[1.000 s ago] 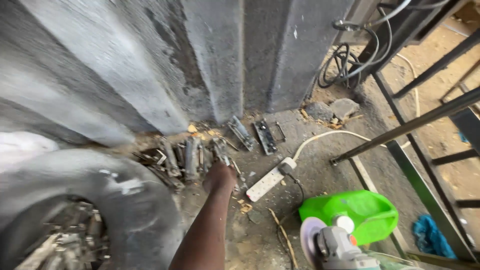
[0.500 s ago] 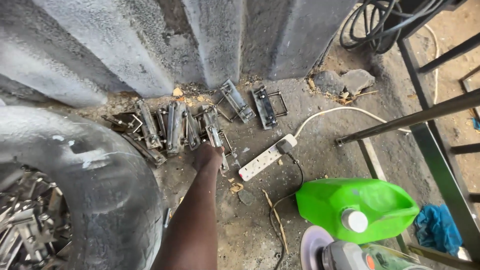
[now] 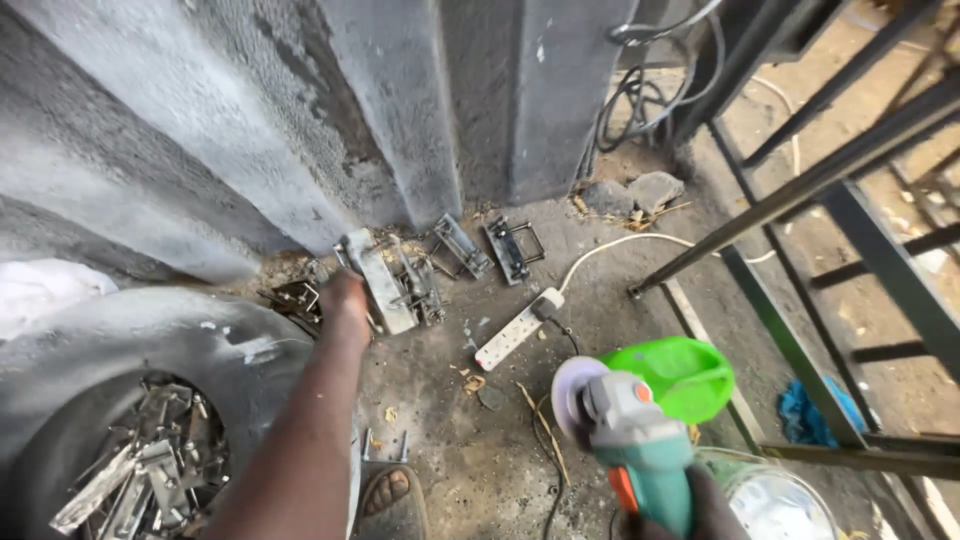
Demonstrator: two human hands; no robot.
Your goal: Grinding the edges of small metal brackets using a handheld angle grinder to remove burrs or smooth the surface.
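Metal bracket (image 3: 385,285): flat, grey, dusty, gripped by left hand (image 3: 345,300); right hand (image 3: 690,510) clasps grinder (image 3: 625,425).

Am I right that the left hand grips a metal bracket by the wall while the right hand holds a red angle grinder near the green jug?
Not quite: the angle grinder is teal, not red, as the head view shows. The rest holds: the left hand grips a metal bracket by the wall, and the right hand holds the grinder near the green jug.
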